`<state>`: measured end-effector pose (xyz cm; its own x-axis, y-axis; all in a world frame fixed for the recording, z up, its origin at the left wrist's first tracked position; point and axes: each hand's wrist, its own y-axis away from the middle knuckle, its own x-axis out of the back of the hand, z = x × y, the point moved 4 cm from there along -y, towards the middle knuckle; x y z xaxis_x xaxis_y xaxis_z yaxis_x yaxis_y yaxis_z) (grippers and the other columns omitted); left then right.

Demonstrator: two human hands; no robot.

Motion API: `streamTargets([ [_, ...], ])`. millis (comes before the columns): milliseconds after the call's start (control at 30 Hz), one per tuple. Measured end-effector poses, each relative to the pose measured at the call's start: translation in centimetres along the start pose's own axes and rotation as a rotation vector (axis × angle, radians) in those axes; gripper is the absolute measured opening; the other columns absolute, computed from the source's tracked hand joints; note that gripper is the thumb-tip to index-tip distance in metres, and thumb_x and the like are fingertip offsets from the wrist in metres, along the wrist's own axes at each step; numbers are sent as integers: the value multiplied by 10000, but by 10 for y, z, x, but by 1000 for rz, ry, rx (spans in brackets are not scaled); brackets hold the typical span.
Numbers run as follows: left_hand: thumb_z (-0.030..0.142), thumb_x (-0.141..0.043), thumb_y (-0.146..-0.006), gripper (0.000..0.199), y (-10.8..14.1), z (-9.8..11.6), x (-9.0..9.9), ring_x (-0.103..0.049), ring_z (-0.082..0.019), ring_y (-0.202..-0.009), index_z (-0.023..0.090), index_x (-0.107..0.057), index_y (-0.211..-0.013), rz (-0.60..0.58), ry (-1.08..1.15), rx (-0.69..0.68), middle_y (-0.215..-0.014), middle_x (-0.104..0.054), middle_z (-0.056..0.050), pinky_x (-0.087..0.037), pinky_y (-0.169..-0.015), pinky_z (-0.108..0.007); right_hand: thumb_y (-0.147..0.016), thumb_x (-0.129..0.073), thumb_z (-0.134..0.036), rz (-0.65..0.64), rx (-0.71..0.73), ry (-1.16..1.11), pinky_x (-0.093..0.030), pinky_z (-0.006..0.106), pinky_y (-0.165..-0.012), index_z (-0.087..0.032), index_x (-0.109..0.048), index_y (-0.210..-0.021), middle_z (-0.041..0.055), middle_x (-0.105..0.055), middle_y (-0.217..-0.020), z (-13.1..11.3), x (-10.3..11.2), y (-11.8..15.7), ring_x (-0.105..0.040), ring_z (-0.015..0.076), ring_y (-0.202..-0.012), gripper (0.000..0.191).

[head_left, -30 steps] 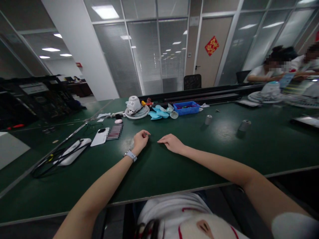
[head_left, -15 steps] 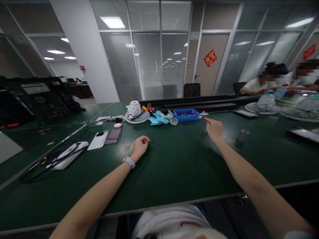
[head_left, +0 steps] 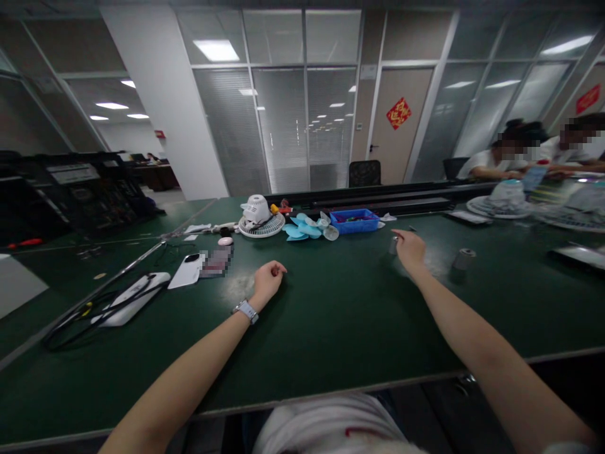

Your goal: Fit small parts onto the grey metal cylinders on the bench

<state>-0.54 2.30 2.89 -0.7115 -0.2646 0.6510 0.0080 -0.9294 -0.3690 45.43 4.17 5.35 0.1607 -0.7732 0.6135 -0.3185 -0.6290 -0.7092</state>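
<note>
My left hand (head_left: 267, 282) rests on the green table, its fingers loosely curled and closed, with nothing visible in them. A pale-banded watch sits on that wrist. Farther right, my right hand (head_left: 410, 251) is closed with the fingertips pinched at the top of a small metal cylinder (head_left: 392, 246); the hand hides part of it. A second metal cylinder (head_left: 464, 258) stands upright to the right of that hand. Beyond the hands lie light-blue fan blades (head_left: 302, 228), a blue bin (head_left: 355, 224) with small items, and a white fan part (head_left: 258, 217) with a round grille.
At left are a white phone (head_left: 186, 271), a second phone (head_left: 217, 260), a white device (head_left: 135, 301) wrapped in black cable, and a metal strip along the table. Two people sit at far right, near more fan parts (head_left: 508, 200). Black rails run along the back.
The view has shifted slightly. My right hand has come down and a little nearer, and the metal cylinder beside its fingertips shows more clearly. My left hand stays almost in place.
</note>
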Motion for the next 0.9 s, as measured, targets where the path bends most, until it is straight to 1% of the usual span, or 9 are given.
streamTargets([
  [133,95,-569,-775,180,0,0,0,-517,-117,-606,188,-721,-796,0,19,-10,-640,-570,28,-352,-583,-227,-948,-415,-185,-15,-21,4,-472,336,-825,-193,-740,-1175,117,-729,-1107,-2,0,0,-659,234,-916,397],
  [267,94,-565,-780,183,0,-2,-1,-516,-113,-606,190,-719,-795,-2,21,-18,-646,-575,27,-350,-577,-220,-950,-446,-246,-43,-88,82,-455,350,-780,-206,-737,-1175,142,-725,-978,0,-1,-1,-646,255,-862,370],
  [333,91,-565,-780,183,0,-4,-2,-519,-112,-609,190,-717,-798,-6,18,-13,-647,-575,28,-350,-577,-216,-945,-454,-269,-44,-103,77,-452,353,-783,-201,-734,-1162,141,-717,-963,3,-2,0,-640,256,-861,360],
  [467,93,-560,-784,185,-1,-5,-3,-523,-111,-615,191,-715,-806,-11,22,-7,-649,-576,29,-354,-584,-214,-910,-484,-270,-21,-53,-47,-460,365,-869,-178,-676,-1187,122,-695,-1071,5,-10,6,-622,258,-972,349],
  [533,92,-558,-782,187,0,-5,-3,-521,-112,-612,191,-715,-805,-9,29,-3,-649,-575,30,-357,-587,-215,-874,-535,-285,1,-52,-105,-451,382,-933,-151,-613,-1242,143,-655,-1168,6,-15,10,-593,270,-1069,400],
  [600,88,-558,-776,189,0,-3,-2,-516,-112,-606,189,-714,-805,-7,38,-2,-651,-577,30,-359,-588,-217,-835,-589,-309,10,-118,-152,-443,393,-966,-125,-537,-1300,177,-601,-1252,10,-22,13,-565,281,-1133,503],
  [667,85,-557,-772,189,1,-1,-1,-511,-113,-602,188,-712,-802,-6,41,0,-645,-572,32,-359,-589,-218,-805,-623,-330,-17,-223,-193,-445,395,-970,-121,-495,-1310,191,-572,-1284,15,-30,15,-563,284,-1141,562],
  [800,92,-552,-785,181,1,2,0,-513,-117,-604,190,-705,-793,2,47,6,-632,-553,34,-358,-590,-222,-775,-650,-355,-104,-412,-250,-466,382,-933,-148,-495,-1267,157,-616,-1201,28,-43,17,-613,265,-1042,555],
  [900,99,-555,-791,164,2,2,0,-516,-120,-612,191,-691,-801,15,50,3,-632,-541,35,-351,-585,-226,-778,-656,-372,-134,-475,-250,-476,381,-918,-149,-489,-1269,150,-639,-1161,34,-46,17,-631,261,-1008,564],
])
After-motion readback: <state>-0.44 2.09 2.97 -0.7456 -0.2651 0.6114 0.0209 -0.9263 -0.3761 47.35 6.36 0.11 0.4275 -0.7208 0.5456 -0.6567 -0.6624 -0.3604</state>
